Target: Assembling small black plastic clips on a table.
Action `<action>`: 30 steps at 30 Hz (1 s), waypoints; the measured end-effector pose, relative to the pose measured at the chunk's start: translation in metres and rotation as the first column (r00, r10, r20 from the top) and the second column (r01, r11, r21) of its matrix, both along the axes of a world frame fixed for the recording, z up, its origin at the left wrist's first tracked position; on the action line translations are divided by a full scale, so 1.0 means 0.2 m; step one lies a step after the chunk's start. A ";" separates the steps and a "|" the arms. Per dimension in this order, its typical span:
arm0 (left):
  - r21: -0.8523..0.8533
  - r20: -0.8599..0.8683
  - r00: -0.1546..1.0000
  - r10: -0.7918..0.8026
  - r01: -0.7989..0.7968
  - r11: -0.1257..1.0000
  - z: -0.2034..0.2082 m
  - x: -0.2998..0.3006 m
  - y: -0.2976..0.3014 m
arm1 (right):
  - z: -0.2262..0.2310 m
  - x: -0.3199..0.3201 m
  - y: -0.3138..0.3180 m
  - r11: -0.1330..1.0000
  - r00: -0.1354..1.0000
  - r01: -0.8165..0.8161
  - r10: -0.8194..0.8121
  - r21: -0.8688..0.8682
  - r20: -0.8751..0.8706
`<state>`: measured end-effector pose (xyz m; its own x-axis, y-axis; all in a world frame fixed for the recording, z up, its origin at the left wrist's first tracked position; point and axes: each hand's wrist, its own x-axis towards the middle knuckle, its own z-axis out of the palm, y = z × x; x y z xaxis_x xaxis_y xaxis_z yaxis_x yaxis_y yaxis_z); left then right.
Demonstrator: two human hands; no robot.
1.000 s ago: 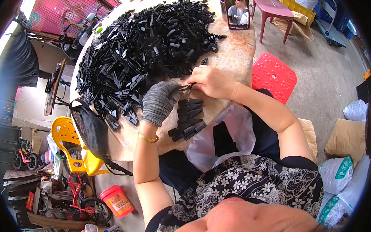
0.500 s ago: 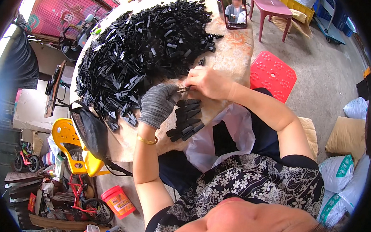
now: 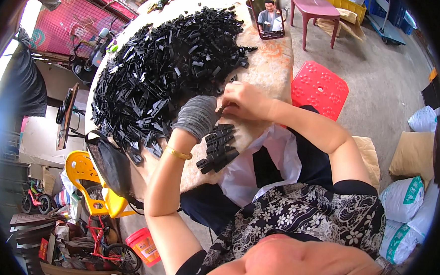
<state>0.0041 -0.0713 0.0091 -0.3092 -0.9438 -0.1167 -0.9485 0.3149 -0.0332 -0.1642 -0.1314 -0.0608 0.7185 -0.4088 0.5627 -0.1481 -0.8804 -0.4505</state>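
Observation:
My left hand (image 3: 197, 117), in a grey knit glove, is closed and meets my right hand near the table's front edge. The bare fingers of my right hand (image 3: 244, 100) are bent in a pinch. Between them is a small black plastic piece (image 3: 221, 108), mostly hidden by the fingers. Just below my hands lies a stacked row of similar black pieces (image 3: 218, 147), side by side at the table edge. A wide heap of loose black plastic pieces (image 3: 169, 60) spreads beyond my left hand. One loose piece rests just past my right knuckles.
The table (image 3: 275, 75) has a beige patterned cover. At its far right stands a phone (image 3: 266, 18) playing video. A red stool (image 3: 320, 89) is to the right. A black mesh bag (image 3: 110, 164) and a yellow chair (image 3: 82, 176) flank the left edge. White plastic (image 3: 281, 160) covers my lap.
My gloved hand has turned and come closer to my right hand. The thin dark piece that showed between the fingers is now mostly covered. The whole view has shifted slightly.

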 end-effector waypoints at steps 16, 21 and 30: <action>0.044 0.140 0.988 -0.064 0.059 0.997 -0.01 -0.04 -0.06 | -0.01 -0.01 0.00 0.979 0.999 0.038 -0.031 -0.199 0.037; 0.039 0.045 0.998 -0.037 0.035 0.999 -0.03 0.00 -0.06 | -0.01 0.01 0.03 0.997 0.991 -0.016 0.026 -0.076 0.130; -0.045 -0.720 0.694 0.022 -0.079 0.996 -0.12 0.05 0.11 | -0.01 0.04 -0.05 0.571 0.935 -0.354 0.244 0.741 0.258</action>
